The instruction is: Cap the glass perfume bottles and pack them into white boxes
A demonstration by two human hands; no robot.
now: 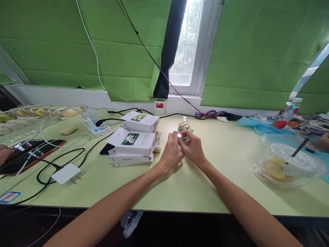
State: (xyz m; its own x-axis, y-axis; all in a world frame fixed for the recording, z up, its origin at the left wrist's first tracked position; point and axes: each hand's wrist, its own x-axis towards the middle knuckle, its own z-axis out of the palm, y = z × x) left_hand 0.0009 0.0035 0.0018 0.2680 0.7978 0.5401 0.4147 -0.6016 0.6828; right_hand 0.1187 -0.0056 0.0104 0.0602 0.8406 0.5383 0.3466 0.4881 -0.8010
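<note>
My left hand [171, 151] and my right hand [192, 148] meet at the middle of the pale green table [195, 185]. Both are closed around a small glass perfume bottle with a silvery cap [180, 137], held between the fingertips just above the table. Right behind the hands stand several more small bottles with gold caps [185, 125]. Another gold-trimmed bottle [157, 141] stands beside a stack of white boxes printed with a flower [131, 144], just left of my left hand.
A further white box [140, 121] lies behind the stack. Cables, a power strip [96, 127], a white charger [66, 174] and phones [31, 152] fill the left side. A bagged plastic cup with a straw [288, 164] sits right. Another person's hand [324, 140] shows at the far right.
</note>
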